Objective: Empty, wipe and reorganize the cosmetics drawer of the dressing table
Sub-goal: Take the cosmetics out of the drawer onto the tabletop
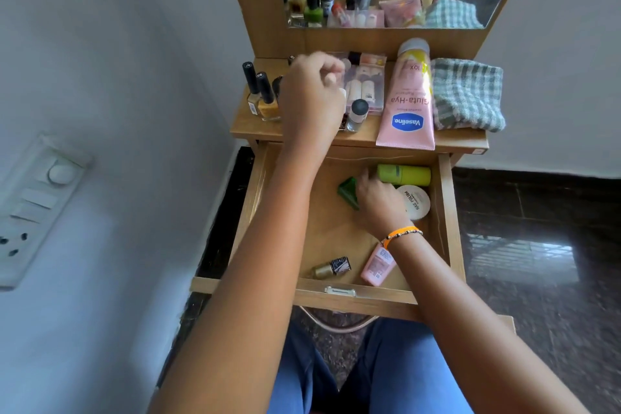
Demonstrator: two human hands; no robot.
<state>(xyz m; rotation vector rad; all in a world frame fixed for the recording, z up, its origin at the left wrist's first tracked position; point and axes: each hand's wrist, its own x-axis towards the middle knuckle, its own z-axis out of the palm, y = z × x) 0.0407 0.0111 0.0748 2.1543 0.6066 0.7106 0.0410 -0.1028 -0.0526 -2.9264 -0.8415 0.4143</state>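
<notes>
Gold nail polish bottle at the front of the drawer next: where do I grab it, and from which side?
The gold nail polish bottle lies on its side near the drawer's front wall, patterned cap pointing right toward the pink tube. Probably best to come straight down from above and pinch across the rounded gold body at its left end. The floor around it is bare, and the right hand is busy further back.

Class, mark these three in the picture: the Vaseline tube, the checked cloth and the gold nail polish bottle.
Vaseline tube (407,101), head view, middle of the pink body.
Checked cloth (467,99), head view, centre of the folded top.
Gold nail polish bottle (331,268), head view, where bottle meets cap.
</notes>
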